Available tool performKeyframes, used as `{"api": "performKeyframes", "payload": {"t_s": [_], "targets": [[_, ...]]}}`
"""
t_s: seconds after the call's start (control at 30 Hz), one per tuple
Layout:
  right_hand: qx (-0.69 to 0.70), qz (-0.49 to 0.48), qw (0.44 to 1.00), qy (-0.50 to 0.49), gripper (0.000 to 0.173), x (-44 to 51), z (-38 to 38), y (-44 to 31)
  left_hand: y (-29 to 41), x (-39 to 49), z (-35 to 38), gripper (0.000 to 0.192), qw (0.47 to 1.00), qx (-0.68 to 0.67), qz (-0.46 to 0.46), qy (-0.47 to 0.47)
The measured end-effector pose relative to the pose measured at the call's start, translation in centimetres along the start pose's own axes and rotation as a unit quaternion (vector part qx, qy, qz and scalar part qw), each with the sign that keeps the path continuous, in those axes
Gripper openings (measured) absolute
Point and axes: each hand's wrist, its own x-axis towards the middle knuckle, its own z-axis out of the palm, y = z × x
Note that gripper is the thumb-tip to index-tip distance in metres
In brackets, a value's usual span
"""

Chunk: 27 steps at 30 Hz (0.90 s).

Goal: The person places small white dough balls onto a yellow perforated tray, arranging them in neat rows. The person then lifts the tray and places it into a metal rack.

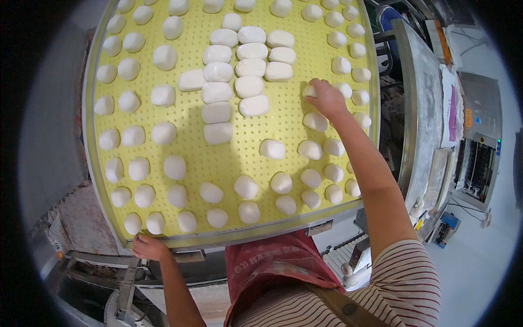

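Note:
A large yellow perforated tray (282, 126) with a metal rim holds many smooth white dough pieces. My right hand (329, 100) reaches over the right part of the tray, its fingers around a dough piece (309, 90) that is partly hidden by them. Another dough piece (343, 90) sits just beside that hand. At the near left corner, my left hand (150, 247) grips the tray's edge, close to a round dough piece (155, 223). Oblong dough pieces (217, 112) lie close together in columns at the middle, while rounder ones (129, 101) are spaced along the sides.
To the right stands a metal-edged table (421, 94), with a steel machine (482, 110) beyond it. A grey panel (53, 110) is at the left. Below the tray's near edge are a metal frame (126, 282) and my red apron (278, 265).

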Motion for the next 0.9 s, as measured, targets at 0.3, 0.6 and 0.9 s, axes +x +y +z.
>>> {"api": "performKeyframes", "payload": {"t_s": [0.3, 0.6, 0.9], "targets": [[-0.072, 0.019, 0.997, 0.003, 0.054, 1.0, 1.6, 0.9, 0.3, 0.0, -0.2, 0.036, 1.0, -0.001, -0.01, -0.024], [-0.044, -0.222, 0.934, 0.276, 0.042, 2.9, 2.5, -7.1, 0.5, 0.6, 0.1, 0.036, 1.0, 0.001, 0.013, -0.01], [0.053, -0.111, 0.988, 0.091, 0.035, 1.9, 2.3, -6.1, -1.5, -0.3, 3.1, 0.035, 0.996, 0.073, 0.044, -0.02]]}}
